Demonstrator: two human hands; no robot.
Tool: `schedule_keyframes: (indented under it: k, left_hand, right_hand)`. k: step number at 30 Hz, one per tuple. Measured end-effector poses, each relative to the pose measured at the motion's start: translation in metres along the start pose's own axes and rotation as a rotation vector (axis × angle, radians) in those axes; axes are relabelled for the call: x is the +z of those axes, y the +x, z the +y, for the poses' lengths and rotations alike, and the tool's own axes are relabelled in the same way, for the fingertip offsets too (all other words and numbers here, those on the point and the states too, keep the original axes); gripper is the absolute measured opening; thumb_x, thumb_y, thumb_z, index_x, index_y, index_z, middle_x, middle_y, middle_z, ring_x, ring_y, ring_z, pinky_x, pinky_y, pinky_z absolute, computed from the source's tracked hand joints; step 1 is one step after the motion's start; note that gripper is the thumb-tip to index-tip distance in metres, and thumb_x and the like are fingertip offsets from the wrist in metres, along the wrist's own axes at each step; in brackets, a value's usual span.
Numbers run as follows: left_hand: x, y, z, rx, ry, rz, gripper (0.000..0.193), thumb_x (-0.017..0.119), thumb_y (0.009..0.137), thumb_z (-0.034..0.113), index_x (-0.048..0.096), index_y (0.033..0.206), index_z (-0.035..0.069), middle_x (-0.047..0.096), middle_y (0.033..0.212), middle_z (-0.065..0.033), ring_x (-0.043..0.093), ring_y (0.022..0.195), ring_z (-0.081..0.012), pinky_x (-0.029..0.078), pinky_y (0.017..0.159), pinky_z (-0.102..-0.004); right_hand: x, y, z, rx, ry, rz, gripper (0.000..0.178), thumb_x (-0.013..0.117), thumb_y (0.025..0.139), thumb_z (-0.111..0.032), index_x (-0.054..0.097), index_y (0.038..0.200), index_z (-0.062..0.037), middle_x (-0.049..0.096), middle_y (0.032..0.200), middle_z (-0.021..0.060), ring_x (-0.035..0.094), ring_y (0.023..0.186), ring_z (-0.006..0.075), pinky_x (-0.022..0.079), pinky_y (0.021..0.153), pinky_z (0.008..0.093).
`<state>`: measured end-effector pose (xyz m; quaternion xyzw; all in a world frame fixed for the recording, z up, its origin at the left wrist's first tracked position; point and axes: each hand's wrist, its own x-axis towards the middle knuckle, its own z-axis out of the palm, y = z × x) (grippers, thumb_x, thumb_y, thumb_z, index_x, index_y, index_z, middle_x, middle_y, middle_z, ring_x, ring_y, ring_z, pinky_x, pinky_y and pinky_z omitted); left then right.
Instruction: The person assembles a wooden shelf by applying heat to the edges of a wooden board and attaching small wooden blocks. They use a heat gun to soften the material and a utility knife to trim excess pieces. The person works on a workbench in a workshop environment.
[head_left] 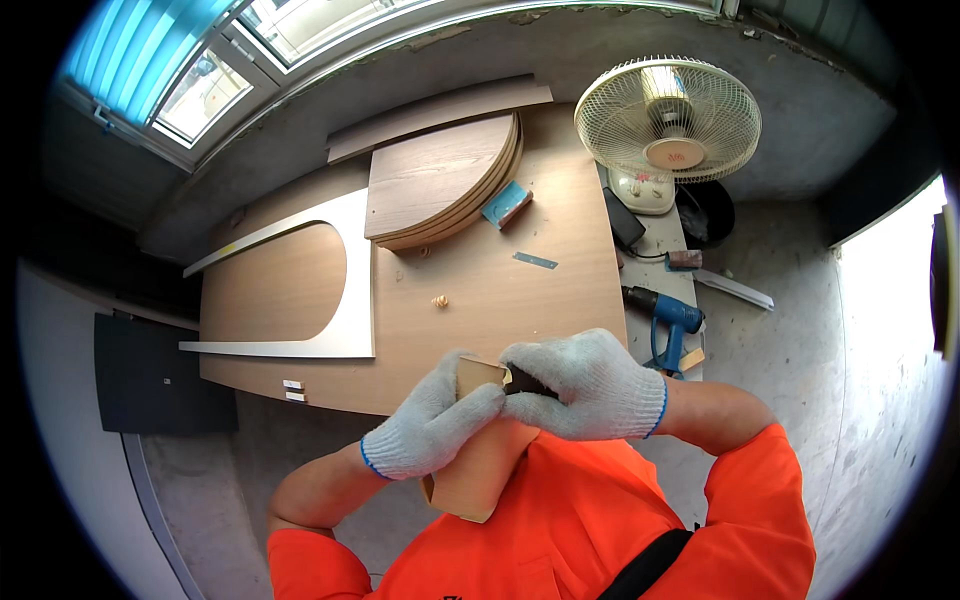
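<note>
My left hand [428, 422], in a white knit glove with a blue cuff, is closed on a tan sheet of sandpaper [486, 468]. Its lower part hangs curled in front of my orange shirt. My right hand [590, 388], gloved alike, pinches the sheet's upper right edge, where a dark face shows beneath the fingers. A small ragged pale edge appears between the two hands. Both hands are close together, just off the near edge of the wooden table board [490, 325]. Part of the sheet is hidden behind the gloves.
A white U-shaped frame [360, 300], stacked rounded wood panels [440, 170], a blue block [508, 204] and a flat metal strip [535, 261] lie on the board. To the right are a fan [672, 152] and a blue heat gun [672, 312]. A window [205, 90] is at the far left.
</note>
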<state>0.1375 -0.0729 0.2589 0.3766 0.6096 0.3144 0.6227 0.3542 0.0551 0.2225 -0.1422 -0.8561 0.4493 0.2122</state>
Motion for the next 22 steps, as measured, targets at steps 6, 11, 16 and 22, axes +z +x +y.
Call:
schedule_keyframes:
  k: [6,11,16,22]
  left_hand:
    - [0.003,-0.003,0.004,0.016,0.119,0.028,0.038,0.061,0.113,0.028,0.055,0.134,-0.003,0.067,0.124,-0.0103,0.061,0.115,-0.0123,0.052,0.101,-0.0323]
    - [0.002,-0.002,0.002,-0.009,-0.099,0.047,0.040,0.060,0.113,0.026,0.056,0.139,-0.003,0.066,0.132,-0.0097,0.059,0.121,-0.0128,0.050,0.107,-0.0328]
    - [-0.001,0.000,-0.003,0.019,-0.135,0.035,0.042,0.060,0.113,0.025,0.055,0.142,-0.005,0.066,0.135,-0.0105,0.059,0.123,-0.0133,0.049,0.109,-0.0329]
    - [-0.004,-0.009,0.013,-0.022,-0.023,0.032,0.044,0.061,0.113,0.026,0.054,0.145,-0.004,0.066,0.138,-0.0130,0.058,0.127,-0.0151,0.046,0.112,-0.0329]
  right_hand:
    - [0.000,-0.002,-0.009,0.040,0.012,-0.031,0.031,0.085,0.095,-0.028,0.071,0.110,-0.0056,0.073,0.085,0.0145,0.073,0.074,0.0351,0.057,0.065,0.0413]
    - [0.012,-0.004,-0.005,0.104,0.157,0.104,0.031,0.081,0.098,-0.031,0.071,0.113,-0.0056,0.076,0.091,0.0179,0.076,0.082,0.0374,0.060,0.070,0.0433]
    - [0.011,-0.005,-0.005,0.174,0.159,0.087,0.029,0.079,0.100,-0.030,0.072,0.113,-0.0053,0.076,0.093,0.0173,0.076,0.084,0.0352,0.061,0.072,0.0424]
    - [0.008,0.000,-0.016,0.214,0.180,0.057,0.031,0.078,0.100,-0.036,0.072,0.110,-0.0075,0.076,0.094,0.0187,0.076,0.087,0.0393,0.060,0.074,0.0458]
